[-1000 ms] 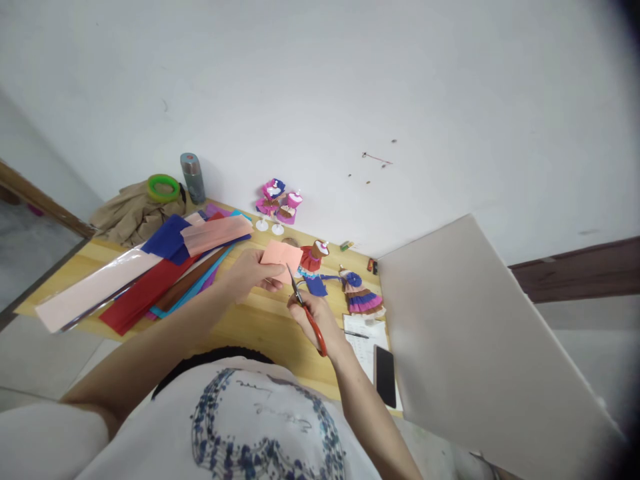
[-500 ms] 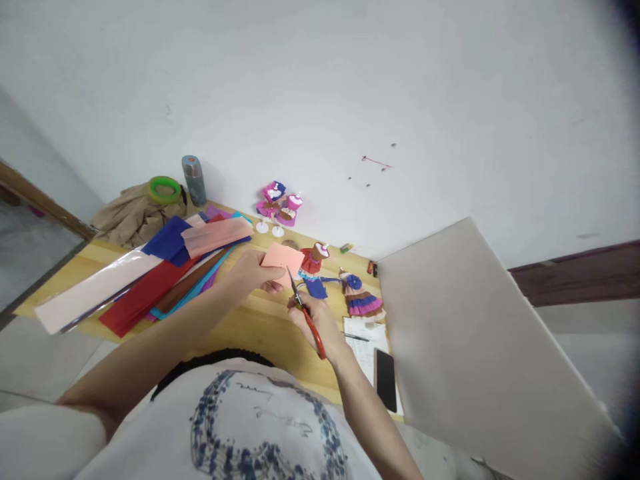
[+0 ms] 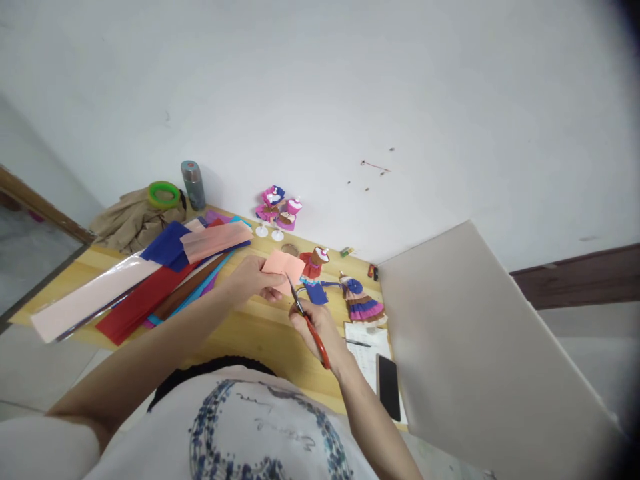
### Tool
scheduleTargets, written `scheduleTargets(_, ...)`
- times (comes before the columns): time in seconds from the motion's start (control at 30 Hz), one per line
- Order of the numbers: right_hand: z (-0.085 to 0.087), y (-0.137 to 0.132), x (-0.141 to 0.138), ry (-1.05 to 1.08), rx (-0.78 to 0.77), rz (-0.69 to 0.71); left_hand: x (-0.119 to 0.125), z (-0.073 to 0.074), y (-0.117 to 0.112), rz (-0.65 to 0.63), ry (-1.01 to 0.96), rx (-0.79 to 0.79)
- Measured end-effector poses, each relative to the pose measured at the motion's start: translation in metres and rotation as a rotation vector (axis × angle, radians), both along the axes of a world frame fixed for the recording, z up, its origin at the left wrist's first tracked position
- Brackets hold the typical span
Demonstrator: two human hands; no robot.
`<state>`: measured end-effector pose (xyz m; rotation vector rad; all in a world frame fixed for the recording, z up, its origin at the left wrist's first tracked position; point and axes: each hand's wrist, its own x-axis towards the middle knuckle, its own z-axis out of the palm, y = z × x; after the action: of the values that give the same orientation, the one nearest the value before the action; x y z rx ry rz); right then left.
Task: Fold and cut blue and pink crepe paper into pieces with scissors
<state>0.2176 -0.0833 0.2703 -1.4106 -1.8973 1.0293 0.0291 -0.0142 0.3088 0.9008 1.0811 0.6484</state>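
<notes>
Between the fingers and thumb of my left hand [image 3: 255,279] is a small peach-pink square of paper [image 3: 284,264], held above the wooden table. My right hand [image 3: 317,323] is closed around a pair of scissors [image 3: 314,337] with red-orange handles. Their blade tips meet the paper's lower middle, pointing away from me; whether they have cut into it I cannot tell. Just beyond my right hand lies a dark blue piece [image 3: 316,293], beside a small dress form [image 3: 320,256] in brown and red.
Long folded coloured sheets [image 3: 150,280] cover the table's left side. Behind them are a thermos [image 3: 193,185] and a green tape roll [image 3: 164,195] on tan cloth. Dressed small forms [image 3: 287,215], a tiered dress [image 3: 364,303] and a phone [image 3: 388,387] lie further right, before an upright white panel [image 3: 475,347].
The whole view has shifted slightly, so the table sits a little lower. Both hands keep their hold, and the scissors remain at the paper with hardly any visible movement.
</notes>
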Motion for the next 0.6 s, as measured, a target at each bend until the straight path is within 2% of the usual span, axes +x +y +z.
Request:
scheduleTargets(0.3, -0.0040, 0.0035, 0.0063, -0.013, 0.033, 0.046, -0.0015, -0.0086, 0.0048, -0.045, -0.008, -0.009)
scheduleTargets(0.6, 0.0039, 0.0073, 0.0063, -0.072, 0.002, 0.092, -0.0044, -0.0106, 0.0060, -0.065, 0.022, 0.032)
